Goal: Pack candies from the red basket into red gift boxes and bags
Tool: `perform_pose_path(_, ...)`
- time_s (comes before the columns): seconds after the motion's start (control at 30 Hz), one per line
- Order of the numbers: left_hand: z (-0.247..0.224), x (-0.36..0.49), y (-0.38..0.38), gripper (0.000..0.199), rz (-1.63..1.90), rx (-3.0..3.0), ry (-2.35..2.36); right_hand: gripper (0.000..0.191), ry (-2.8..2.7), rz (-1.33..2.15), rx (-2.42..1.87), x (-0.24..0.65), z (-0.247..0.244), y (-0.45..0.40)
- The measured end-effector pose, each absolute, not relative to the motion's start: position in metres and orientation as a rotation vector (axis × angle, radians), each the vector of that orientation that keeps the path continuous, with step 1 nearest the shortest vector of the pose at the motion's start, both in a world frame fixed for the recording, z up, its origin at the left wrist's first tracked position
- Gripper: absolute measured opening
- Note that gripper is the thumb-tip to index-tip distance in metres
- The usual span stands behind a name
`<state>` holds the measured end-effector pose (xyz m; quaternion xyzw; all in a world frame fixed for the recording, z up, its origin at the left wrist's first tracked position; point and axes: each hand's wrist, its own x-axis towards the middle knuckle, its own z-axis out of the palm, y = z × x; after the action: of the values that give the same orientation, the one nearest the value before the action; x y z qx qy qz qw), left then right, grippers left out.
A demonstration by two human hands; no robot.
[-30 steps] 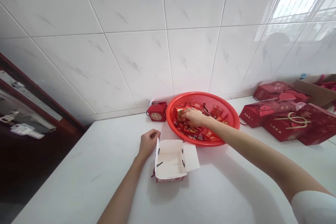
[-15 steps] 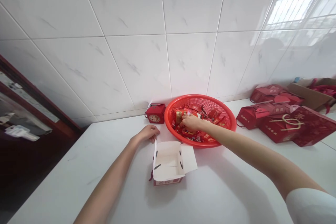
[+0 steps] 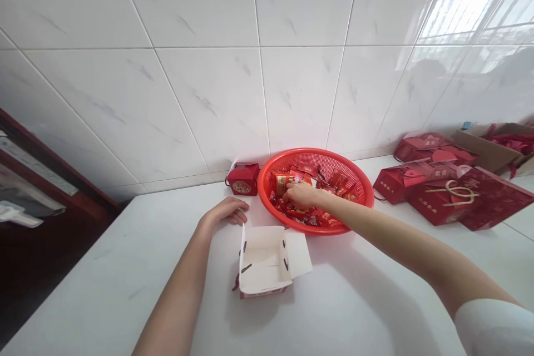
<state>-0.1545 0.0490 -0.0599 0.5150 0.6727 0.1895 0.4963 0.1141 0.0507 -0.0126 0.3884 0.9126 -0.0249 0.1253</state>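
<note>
My right hand [image 3: 301, 194] reaches into a red plastic basket [image 3: 362, 183] of red-wrapped sweets [image 3: 311, 216]. Its fingers are bent together down among the wrappers, and what they pinch is hidden. A gold and red packet [image 3: 282, 182] lies just beside the fingertips. My left hand [image 3: 228, 211] rests on the white table with its fingers apart and nothing in them. Near it stands an open box [image 3: 265, 261], white inside, with its flaps spread and no sweets in it.
A small red box [image 3: 243, 179] stands against the tiled wall, left of the basket. Several red gift boxes [image 3: 438, 192] sit at the right, by a cardboard carton [image 3: 479, 147] of red material. The table's left edge drops to a dark red cabinet [image 3: 89, 206].
My left hand has spread and flattened its fingers on the table. My right hand stays in the basket with little movement. The view has shifted slightly.
</note>
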Motion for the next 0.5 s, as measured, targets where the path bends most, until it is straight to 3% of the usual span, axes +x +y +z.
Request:
perform_pose_path(0.33,-0.068,-0.155,0.031,0.044,0.662,1.21,1.483,0.028,2.688,-0.08,1.142,0.116,-0.007,0.051)
perform_pose_path(0.5,-0.072,-0.155,0.027,0.043,0.727,1.22,1.453,0.024,2.724,-0.059,1.204,0.117,0.006,0.05)
